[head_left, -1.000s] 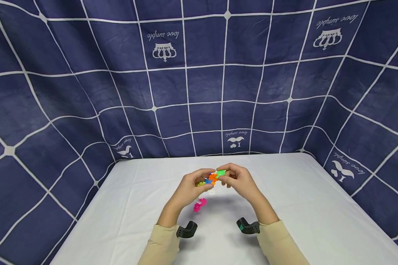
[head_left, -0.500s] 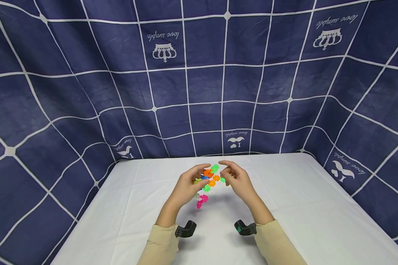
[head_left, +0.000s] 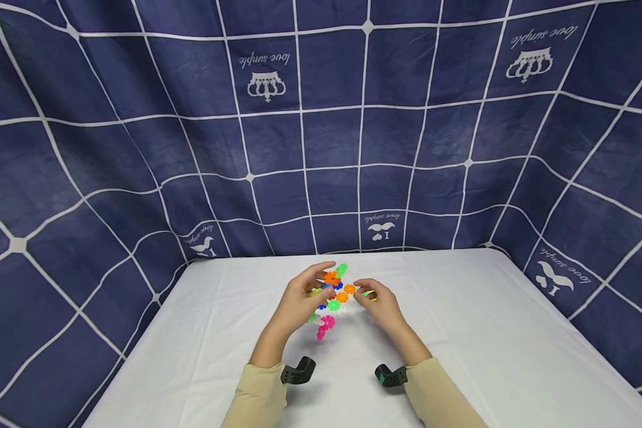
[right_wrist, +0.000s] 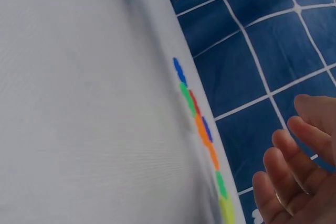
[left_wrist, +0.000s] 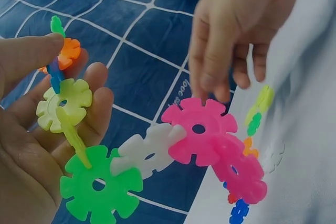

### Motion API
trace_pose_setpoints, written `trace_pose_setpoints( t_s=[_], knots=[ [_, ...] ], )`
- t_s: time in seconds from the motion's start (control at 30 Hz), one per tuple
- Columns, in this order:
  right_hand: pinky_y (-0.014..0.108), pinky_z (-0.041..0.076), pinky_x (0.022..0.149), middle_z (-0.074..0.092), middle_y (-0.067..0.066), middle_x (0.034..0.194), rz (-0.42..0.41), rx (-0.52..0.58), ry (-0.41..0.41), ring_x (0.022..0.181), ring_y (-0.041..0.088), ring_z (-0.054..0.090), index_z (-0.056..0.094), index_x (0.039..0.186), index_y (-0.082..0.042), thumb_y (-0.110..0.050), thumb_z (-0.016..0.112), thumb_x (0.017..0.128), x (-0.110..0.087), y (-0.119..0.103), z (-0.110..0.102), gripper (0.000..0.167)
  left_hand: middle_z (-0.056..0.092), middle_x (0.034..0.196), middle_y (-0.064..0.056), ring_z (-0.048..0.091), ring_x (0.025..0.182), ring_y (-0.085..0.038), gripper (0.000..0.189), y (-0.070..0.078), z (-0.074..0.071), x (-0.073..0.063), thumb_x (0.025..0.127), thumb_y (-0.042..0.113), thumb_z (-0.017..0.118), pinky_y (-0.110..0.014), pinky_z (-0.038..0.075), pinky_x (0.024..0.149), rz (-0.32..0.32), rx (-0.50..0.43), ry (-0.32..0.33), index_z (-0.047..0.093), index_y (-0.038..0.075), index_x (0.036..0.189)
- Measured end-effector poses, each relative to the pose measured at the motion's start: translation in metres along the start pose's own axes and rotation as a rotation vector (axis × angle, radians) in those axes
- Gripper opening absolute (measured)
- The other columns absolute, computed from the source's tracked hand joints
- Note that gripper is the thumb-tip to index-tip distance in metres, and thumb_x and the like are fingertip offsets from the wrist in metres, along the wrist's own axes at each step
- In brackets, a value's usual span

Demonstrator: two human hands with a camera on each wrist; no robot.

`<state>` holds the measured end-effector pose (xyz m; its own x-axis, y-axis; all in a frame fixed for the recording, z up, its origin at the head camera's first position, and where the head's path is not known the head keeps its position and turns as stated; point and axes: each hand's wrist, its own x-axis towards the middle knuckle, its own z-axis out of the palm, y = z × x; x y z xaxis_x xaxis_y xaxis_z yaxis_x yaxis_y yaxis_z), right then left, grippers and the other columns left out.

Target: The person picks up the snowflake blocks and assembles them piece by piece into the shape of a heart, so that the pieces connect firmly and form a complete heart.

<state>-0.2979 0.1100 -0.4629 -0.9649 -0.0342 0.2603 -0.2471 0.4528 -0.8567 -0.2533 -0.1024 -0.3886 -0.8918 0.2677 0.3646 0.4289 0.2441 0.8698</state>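
Note:
My left hand (head_left: pixel 298 304) pinches a chain of linked plastic snowflake discs near its upper end, thumb and fingers at a blue disc (left_wrist: pixel 54 75) and an orange disc (left_wrist: pixel 70 52). From there the chain runs through a lime disc (left_wrist: pixel 79 97), a green disc (left_wrist: pixel 79 179) and a white disc (left_wrist: pixel 152 145) to two pink discs (left_wrist: pixel 181 129). A light green disc (head_left: pixel 342 270) tops it in the head view. My right hand (head_left: pixel 383 306) holds nothing; its fingers are loosely bent in the right wrist view, close by an orange disc (head_left: pixel 350 289).
Several loose discs lie on the white-covered table (head_left: pixel 460 333), among them an orange disc (head_left: pixel 342 298) and a green disc (head_left: pixel 334 305). Yellow and green pieces show partly behind the right fingers. A blue checked curtain (head_left: pixel 331 137) hangs behind and at both sides.
The right hand has let go of the light green disc on the chain and moved away, then lower over the table. The left hand has shifted slightly left with the chain.

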Motion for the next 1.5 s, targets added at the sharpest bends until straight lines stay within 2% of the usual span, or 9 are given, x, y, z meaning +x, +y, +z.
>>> trace_pose_setpoints(
  t_s=[0.13,0.3,0.47,0.7,0.8,1.07,1.2,1.43,1.5],
  knots=[
    [0.024,0.048,0.067,0.070,0.004,0.098,0.004,-0.036,-0.047,0.080,0.014,0.060,0.071,0.116,-0.012,-0.016,0.075,0.088,0.000,0.009,0.008,0.029,0.068,0.114,-0.010,0.071,0.089,-0.025,0.052,0.001,-0.001,0.000,0.091,0.008,0.072,-0.029,0.060,0.072,0.001,0.005,0.005,0.058,0.022,0.139],
    [0.029,0.050,0.074,0.069,0.003,0.101,0.015,-0.082,-0.113,0.084,0.014,0.060,0.070,0.116,-0.013,-0.018,0.077,0.087,-0.003,0.017,0.015,0.031,0.068,0.114,-0.009,0.070,0.092,-0.029,0.050,0.000,-0.002,0.000,0.092,0.009,0.070,-0.025,0.059,0.072,0.005,-0.004,0.008,0.058,0.022,0.139],
    [0.030,0.047,0.076,0.070,0.003,0.103,-0.021,-0.149,-0.154,0.085,0.013,0.057,0.071,0.115,-0.013,-0.021,0.079,0.085,-0.004,0.021,0.020,0.033,0.068,0.108,-0.007,0.067,0.089,-0.025,0.044,-0.001,-0.002,0.000,0.094,0.013,0.069,-0.024,0.057,0.073,0.018,0.022,0.039,0.061,0.027,0.135],
    [0.028,0.045,0.075,0.069,0.001,0.103,-0.077,-0.246,-0.168,0.084,0.013,0.052,0.072,0.114,-0.013,-0.023,0.080,0.082,-0.004,0.024,0.024,0.034,0.067,0.091,-0.008,0.062,0.071,-0.021,0.035,-0.004,-0.001,0.001,0.095,0.019,0.069,-0.023,0.055,0.064,-0.006,0.040,0.066,0.066,0.021,0.130],
    [0.028,0.045,0.073,0.067,0.002,0.100,-0.114,-0.283,-0.164,0.083,0.014,0.052,0.073,0.113,-0.012,-0.022,0.080,0.082,-0.004,0.025,0.026,0.034,0.068,0.090,-0.008,0.061,0.069,-0.022,0.034,-0.005,0.000,0.001,0.095,0.021,0.069,-0.022,0.054,0.062,-0.022,0.044,0.066,0.068,0.018,0.128],
    [0.031,0.044,0.075,0.065,0.004,0.107,-0.144,-0.409,-0.147,0.085,0.014,0.053,0.074,0.114,-0.014,-0.026,0.081,0.082,-0.009,0.022,0.031,0.035,0.066,0.093,-0.001,0.057,0.076,-0.019,0.028,-0.006,0.002,0.002,0.096,0.024,0.067,-0.021,0.051,0.061,-0.042,0.084,0.067,0.071,0.023,0.124],
    [0.033,0.044,0.079,0.065,0.005,0.108,-0.151,-0.413,-0.141,0.088,0.016,0.055,0.075,0.110,-0.015,-0.025,0.082,0.082,-0.010,0.019,0.031,0.031,0.068,0.097,0.001,0.057,0.083,-0.018,0.025,-0.005,0.004,0.002,0.096,0.023,0.068,-0.021,0.052,0.064,-0.035,0.091,0.069,0.073,0.024,0.120],
    [0.035,0.045,0.081,0.063,0.003,0.106,-0.125,-0.395,-0.149,0.091,0.017,0.054,0.074,0.101,-0.017,-0.023,0.082,0.082,-0.012,0.018,0.029,0.022,0.069,0.102,-0.004,0.059,0.072,-0.017,0.023,-0.004,0.004,0.001,0.095,0.021,0.069,-0.021,0.054,0.062,-0.039,0.032,0.063,0.074,0.019,0.117],
    [0.035,0.045,0.082,0.062,0.002,0.105,-0.116,-0.389,-0.151,0.091,0.016,0.054,0.073,0.100,-0.017,-0.023,0.082,0.081,-0.012,0.017,0.028,0.021,0.070,0.105,-0.006,0.060,0.075,-0.015,0.024,-0.004,0.004,0.002,0.094,0.020,0.070,-0.020,0.054,0.063,-0.051,-0.001,0.061,0.073,0.017,0.118]
  ],
)
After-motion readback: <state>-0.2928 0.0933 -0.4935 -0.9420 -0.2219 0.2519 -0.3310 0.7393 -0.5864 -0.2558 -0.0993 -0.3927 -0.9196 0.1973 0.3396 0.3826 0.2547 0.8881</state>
